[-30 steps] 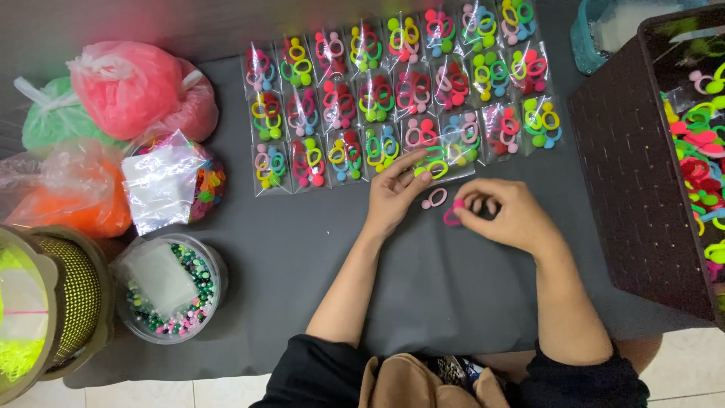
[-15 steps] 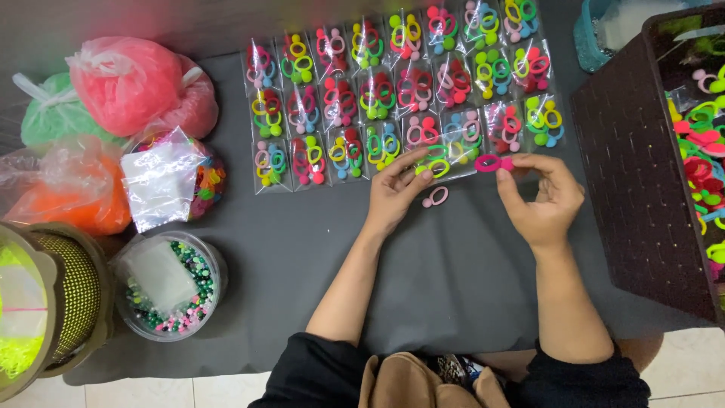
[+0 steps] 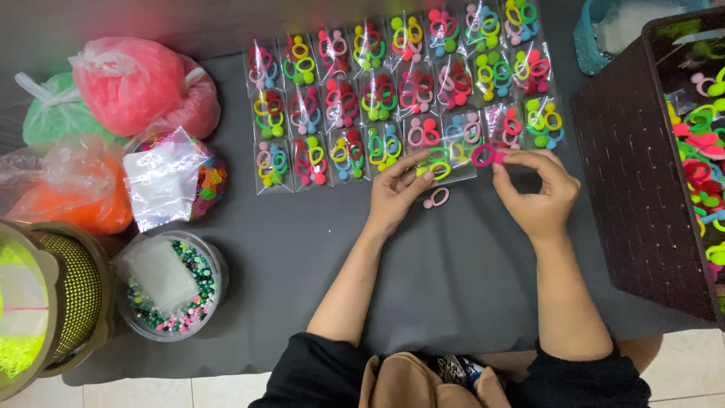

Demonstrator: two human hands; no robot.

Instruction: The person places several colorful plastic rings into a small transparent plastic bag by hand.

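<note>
My right hand [image 3: 538,194] pinches a pink hair tie [image 3: 484,156] and holds it at the open edge of a small clear packet [image 3: 447,157]. My left hand [image 3: 396,193] rests its fingers on that packet, which has a blue and a green tie inside. A pale pink hair tie [image 3: 437,199] lies loose on the grey cloth [image 3: 287,264] just below. Rows of filled clear packets [image 3: 393,83] with coloured ties lie beyond both hands.
A dark woven basket [image 3: 642,189] of loose hair ties stands at the right. At the left are pink [image 3: 128,83], green [image 3: 57,121] and orange [image 3: 68,189] plastic bags, a stack of empty clear packets [image 3: 162,177], a tub of beads [image 3: 170,291] and a yellow-green basket [image 3: 45,302].
My right hand lifted the pink tie from the cloth and carried it up and right to the packet's edge. My left hand stayed on the packet.
</note>
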